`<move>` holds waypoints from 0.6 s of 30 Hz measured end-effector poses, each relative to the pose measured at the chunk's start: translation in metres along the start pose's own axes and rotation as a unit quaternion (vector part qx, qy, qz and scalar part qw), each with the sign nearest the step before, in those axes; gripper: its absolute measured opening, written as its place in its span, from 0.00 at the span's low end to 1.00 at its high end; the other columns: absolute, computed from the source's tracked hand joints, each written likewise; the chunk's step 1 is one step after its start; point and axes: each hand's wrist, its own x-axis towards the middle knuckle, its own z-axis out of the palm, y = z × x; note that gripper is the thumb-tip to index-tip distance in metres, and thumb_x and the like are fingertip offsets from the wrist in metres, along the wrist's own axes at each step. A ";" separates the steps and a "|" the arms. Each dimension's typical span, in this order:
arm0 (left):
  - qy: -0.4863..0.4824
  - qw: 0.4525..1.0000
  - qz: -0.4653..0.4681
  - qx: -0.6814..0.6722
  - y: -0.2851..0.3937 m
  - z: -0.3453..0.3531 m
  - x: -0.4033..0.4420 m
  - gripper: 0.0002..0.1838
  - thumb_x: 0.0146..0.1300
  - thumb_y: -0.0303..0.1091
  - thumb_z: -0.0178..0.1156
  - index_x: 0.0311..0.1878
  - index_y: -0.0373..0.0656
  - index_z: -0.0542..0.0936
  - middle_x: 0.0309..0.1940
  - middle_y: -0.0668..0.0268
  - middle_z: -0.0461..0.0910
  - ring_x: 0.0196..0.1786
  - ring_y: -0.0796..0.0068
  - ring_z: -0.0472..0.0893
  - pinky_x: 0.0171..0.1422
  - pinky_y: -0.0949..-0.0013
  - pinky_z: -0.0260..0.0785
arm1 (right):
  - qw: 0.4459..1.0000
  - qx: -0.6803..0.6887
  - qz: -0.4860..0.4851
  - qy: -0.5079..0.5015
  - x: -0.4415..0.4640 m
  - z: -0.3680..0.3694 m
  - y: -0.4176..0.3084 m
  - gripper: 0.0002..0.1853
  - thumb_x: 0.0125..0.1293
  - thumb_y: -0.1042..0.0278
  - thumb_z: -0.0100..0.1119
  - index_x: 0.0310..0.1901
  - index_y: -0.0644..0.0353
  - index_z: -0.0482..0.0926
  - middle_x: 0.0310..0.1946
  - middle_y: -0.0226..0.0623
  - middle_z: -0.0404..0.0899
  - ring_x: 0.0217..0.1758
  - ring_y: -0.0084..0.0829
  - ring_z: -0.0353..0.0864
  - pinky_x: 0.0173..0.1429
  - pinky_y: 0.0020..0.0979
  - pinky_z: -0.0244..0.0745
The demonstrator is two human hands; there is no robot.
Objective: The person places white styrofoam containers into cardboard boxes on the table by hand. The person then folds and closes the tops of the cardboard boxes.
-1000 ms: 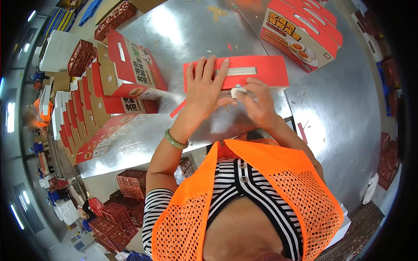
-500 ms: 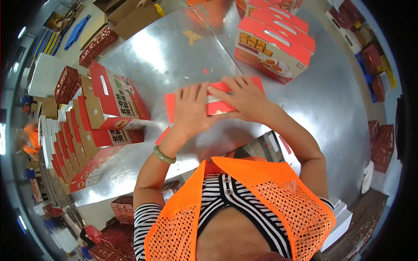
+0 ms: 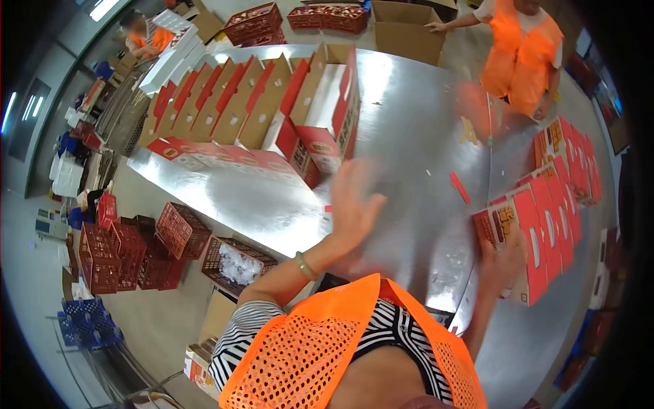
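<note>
Over the metal table (image 3: 409,163), my left hand (image 3: 355,208) is raised with its fingers apart and blurred, holding nothing. It is nearest to a row of open cardboard boxes (image 3: 327,140) with red flaps at the upper left. On the right, my right hand (image 3: 503,262) lies against the printed side of the nearest closed red carton (image 3: 530,238); its fingers are smeared by motion. That carton stands upright in a group with slotted red handles. A thin red strip (image 3: 460,187) lies on the table between my hands.
A person in an orange vest (image 3: 521,54) stands across the table beside a large open carton (image 3: 409,33). Another person (image 3: 146,35) is at the far left. Red crates (image 3: 102,255) stand on the floor at left, near a crate with clear plastic (image 3: 238,264).
The view has turned left. My hands have parted from the red carton they held together; my right hand is now at the carton group, my left lifted near the open boxes.
</note>
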 end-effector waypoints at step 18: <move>0.046 0.957 -0.214 -0.192 -0.049 -0.054 -0.032 0.26 0.79 0.32 0.55 0.76 0.34 0.67 0.64 0.59 0.75 0.67 0.70 0.73 0.71 0.67 0.64 | 0.874 0.147 -0.461 -0.056 0.129 0.013 -0.110 0.07 0.54 0.69 0.65 0.36 0.52 0.84 0.39 0.32 0.86 0.69 0.39 0.76 0.84 0.62 0.50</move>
